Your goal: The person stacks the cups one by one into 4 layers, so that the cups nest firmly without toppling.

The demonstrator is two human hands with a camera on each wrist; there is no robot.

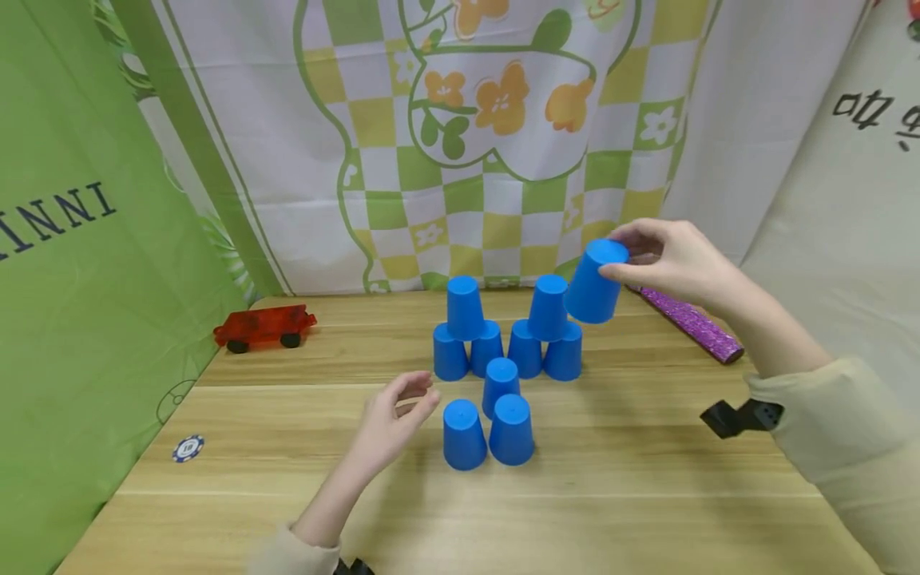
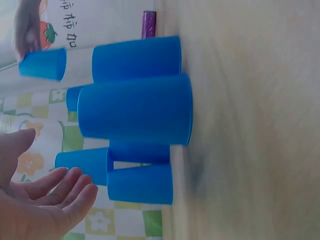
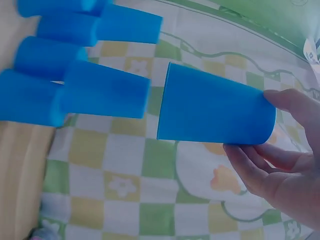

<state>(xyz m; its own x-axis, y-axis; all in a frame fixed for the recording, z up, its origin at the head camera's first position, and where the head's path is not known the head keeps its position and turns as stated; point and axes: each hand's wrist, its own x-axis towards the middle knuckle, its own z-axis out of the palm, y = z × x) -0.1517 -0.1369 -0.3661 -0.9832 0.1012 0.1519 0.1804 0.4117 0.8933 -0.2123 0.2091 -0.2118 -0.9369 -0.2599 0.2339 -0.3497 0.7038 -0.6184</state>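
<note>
My right hand [image 1: 672,259] pinches a blue cup [image 1: 595,281] near its closed end, mouth down and slightly tilted, raised beside the back right stack; the right wrist view shows thumb and fingers on either side of this cup [image 3: 215,107]. Two small stacks stand at the back, each with one upturned cup on two others: the left stack's top cup [image 1: 465,308] and the right stack's top cup [image 1: 549,308]. In front, three more upturned cups [image 1: 512,430] stand close together. My left hand [image 1: 395,415], empty with fingers loosely bent, hovers left of them.
A red toy car [image 1: 264,327] sits at the back left of the wooden table [image 1: 611,511]. A poker chip [image 1: 188,449] lies near the left edge. On the right, a glittery purple stick [image 1: 691,323] lies beneath my right forearm. A patterned curtain [image 1: 503,208] hangs behind.
</note>
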